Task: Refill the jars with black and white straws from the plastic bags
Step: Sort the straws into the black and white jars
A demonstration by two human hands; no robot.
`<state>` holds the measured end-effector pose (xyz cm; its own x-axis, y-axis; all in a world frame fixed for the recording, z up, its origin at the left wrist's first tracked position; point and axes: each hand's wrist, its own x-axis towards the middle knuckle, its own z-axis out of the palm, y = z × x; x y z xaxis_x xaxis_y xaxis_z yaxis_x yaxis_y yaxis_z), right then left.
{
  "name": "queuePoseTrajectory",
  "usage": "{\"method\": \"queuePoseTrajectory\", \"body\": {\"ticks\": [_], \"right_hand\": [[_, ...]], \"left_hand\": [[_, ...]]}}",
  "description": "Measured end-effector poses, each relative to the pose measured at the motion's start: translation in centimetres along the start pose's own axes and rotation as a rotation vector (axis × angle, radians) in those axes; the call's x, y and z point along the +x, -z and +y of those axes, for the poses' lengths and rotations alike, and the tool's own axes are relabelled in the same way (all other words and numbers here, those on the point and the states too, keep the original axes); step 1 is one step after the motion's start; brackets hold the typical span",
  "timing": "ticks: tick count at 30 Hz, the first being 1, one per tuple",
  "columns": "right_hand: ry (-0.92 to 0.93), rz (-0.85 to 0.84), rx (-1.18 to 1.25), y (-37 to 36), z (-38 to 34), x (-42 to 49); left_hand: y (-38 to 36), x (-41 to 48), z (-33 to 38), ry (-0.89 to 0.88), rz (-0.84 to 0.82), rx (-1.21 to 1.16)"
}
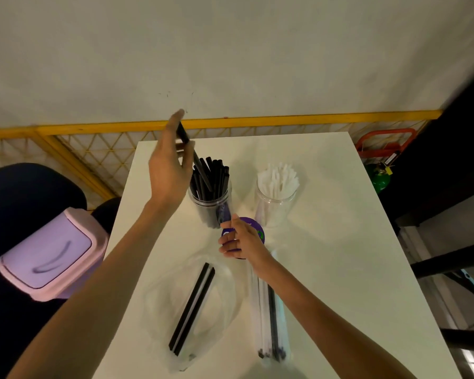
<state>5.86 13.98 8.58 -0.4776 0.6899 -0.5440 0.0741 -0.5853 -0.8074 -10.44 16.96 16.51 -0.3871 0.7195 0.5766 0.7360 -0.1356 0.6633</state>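
White table [326, 242] seen from above, with two clear jars side by side toward its far edge. The black jar [211, 212], on the left, stands packed with upright black straws [216, 168]; the white jar [275, 212], to its right and apart from it, holds white straws [278, 176]. The left hand [170, 170] is raised above the far left part of the table, just left of the black jar, and pinches one straw [203, 175] between thumb and fingers [177, 116]. This straw slants down to the right from the fingers, its lower end among the black straws at the jar mouth. The right hand [241, 239] lies at the table's middle on a purple disc [259, 232] just in front of the two jars, thumb pointing up against the black jar's wall. Its fingers [226, 243] are bent, and it cannot be told whether they grasp anything. Near the front edge lie two clear bags. The left bag [219, 296] holds a slanted bundle of bagged black straws [192, 307]. The right bag [281, 329], partly under the right forearm, holds mostly white straws with a few black ones and runs from front to back. A pink bin [47, 253] stands off the table's left edge, and a yellow rail [257, 121] runs beyond the far edge.
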Motion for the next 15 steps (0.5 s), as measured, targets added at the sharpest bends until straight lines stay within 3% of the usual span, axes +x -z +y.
{"method": "queuePoseTrajectory", "body": {"ticks": [5, 10, 15], "right_hand": [[-0.031, 0.039, -0.019, 0.2, 0.6, 0.7], [-0.068, 0.079, -0.023, 0.3, 1.1, 1.4], [-0.105, 0.097, -0.044, 0.1, 1.3, 1.8]], "left_hand": [[-2.8, -2.9, -3.3, -0.028, -0.15, 0.146], [-4.7, -4.5, -6.2, -0.161, -0.125, 0.333], [-4.7, -5.5, -7.7, -0.299, -0.231, 0.509]]}}
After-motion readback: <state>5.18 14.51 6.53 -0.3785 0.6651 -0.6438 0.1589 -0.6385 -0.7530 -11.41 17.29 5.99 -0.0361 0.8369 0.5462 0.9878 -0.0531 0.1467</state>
